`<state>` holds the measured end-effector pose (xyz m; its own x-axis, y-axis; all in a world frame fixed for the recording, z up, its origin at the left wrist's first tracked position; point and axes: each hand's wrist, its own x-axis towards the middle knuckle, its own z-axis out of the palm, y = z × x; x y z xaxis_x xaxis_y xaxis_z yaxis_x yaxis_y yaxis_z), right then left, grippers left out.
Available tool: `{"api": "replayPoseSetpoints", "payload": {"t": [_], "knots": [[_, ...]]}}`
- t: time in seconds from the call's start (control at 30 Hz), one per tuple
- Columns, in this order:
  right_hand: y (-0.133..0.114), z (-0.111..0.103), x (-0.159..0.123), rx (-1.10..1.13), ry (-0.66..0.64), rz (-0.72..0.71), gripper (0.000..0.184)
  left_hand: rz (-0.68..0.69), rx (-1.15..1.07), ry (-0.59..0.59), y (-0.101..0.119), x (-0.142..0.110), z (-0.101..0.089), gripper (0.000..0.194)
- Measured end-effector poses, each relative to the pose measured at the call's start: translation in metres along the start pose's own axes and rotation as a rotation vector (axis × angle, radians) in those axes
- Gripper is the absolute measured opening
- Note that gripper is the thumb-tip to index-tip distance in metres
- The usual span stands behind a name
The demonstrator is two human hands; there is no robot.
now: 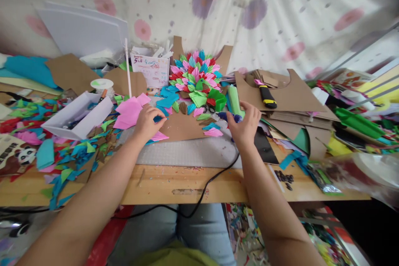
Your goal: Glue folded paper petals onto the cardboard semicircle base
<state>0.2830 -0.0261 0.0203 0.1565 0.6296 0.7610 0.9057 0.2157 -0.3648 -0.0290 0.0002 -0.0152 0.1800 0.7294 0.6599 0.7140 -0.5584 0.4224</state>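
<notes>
Cardboard (183,128) is set near the front edge of the table (149,191); left hand (149,121) is curled, pinch indiscernible, right hand (245,125) spread; paper leaves (213,132) could be dislodged if the cord (220,172) were snagged

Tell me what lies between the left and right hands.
In the head view, brown cardboard edged with paper leaves lies on a gray mat between left hand and right hand.
</notes>
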Motion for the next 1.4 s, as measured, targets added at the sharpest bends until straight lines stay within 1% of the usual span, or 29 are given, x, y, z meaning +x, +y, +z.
{"api": "replayPoseSetpoints", "payload": {"t": [0.03, 0.1, 0.17, 0.2, 0.3, 0.33, 0.4, 0.47, 0.57, 0.7, 0.83, 0.9, 0.93, 0.97, 1.03, 1.1, 1.13, 1.2, 1.4], "knots": [[-0.011, 0.002, 0.002, 0.043, -0.055, -0.057, 0.031, 0.011, -0.015, -0.022, 0.000, 0.000, 0.001, 0.010], [-0.035, 0.013, 0.004, 0.148, -0.246, -0.153, 0.019, 0.034, -0.049, -0.085, 0.001, -0.001, 0.002, 0.009], [-0.060, 0.031, 0.001, 0.231, -0.472, -0.228, 0.013, 0.055, -0.070, -0.147, 0.002, -0.003, 0.004, 0.009], [-0.071, 0.041, -0.001, 0.246, -0.561, -0.255, 0.013, 0.060, -0.068, -0.169, 0.002, -0.004, 0.004, 0.008], [-0.095, 0.068, -0.010, 0.241, -0.737, -0.310, 0.012, 0.058, -0.035, -0.195, 0.001, -0.006, 0.004, 0.006], [-0.099, 0.075, -0.013, 0.232, -0.761, -0.325, 0.012, 0.056, -0.023, -0.198, 0.000, -0.006, 0.004, 0.005], [-0.104, 0.083, -0.018, 0.212, -0.771, -0.348, 0.013, 0.052, -0.005, -0.210, -0.001, -0.006, 0.004, 0.005], [-0.103, 0.086, -0.022, 0.193, -0.751, -0.359, 0.013, 0.049, 0.012, -0.224, 0.000, -0.005, 0.003, 0.005], [-0.102, 0.083, -0.026, 0.178, -0.736, -0.361, 0.013, 0.058, 0.038, -0.240, 0.002, -0.004, 0.003, 0.007], [-0.105, 0.077, -0.028, 0.198, -0.755, -0.363, 0.013, 0.062, 0.052, -0.266, 0.004, -0.004, 0.004, 0.007], [-0.108, 0.076, -0.029, 0.184, -0.753, -0.362, 0.013, 0.042, 0.051, -0.280, 0.005, -0.004, 0.004, 0.007], [-0.108, 0.078, -0.030, 0.167, -0.743, -0.367, 0.014, 0.029, 0.009, -0.246, 0.004, -0.002, 0.000, 0.003], [-0.107, 0.078, -0.030, 0.157, -0.738, -0.370, 0.014, 0.009, -0.011, -0.200, 0.003, -0.001, -0.003, 0.003], [-0.106, 0.079, -0.030, 0.148, -0.738, -0.374, 0.015, -0.021, -0.024, -0.139, 0.001, 0.000, -0.007, 0.006], [-0.104, 0.079, -0.031, 0.137, -0.749, -0.390, 0.015, -0.127, 0.011, 0.031, -0.005, 0.002, -0.016, 0.011], [-0.102, 0.078, -0.031, 0.136, -0.768, -0.414, 0.015, -0.216, 0.066, 0.127, -0.011, 0.003, -0.022, 0.012], [-0.102, 0.078, -0.031, 0.139, -0.774, -0.424, 0.015, -0.246, 0.086, 0.140, -0.014, 0.003, -0.024, 0.012], [-0.103, 0.078, -0.031, 0.143, -0.776, -0.436, 0.015, -0.271, 0.108, 0.121, -0.016, 0.002, -0.025, 0.010], [-0.107, 0.078, -0.033, 0.136, -0.761, -0.483, 0.016, -0.213, 0.107, 0.023, -0.011, 0.001, -0.020, 0.010]]}}
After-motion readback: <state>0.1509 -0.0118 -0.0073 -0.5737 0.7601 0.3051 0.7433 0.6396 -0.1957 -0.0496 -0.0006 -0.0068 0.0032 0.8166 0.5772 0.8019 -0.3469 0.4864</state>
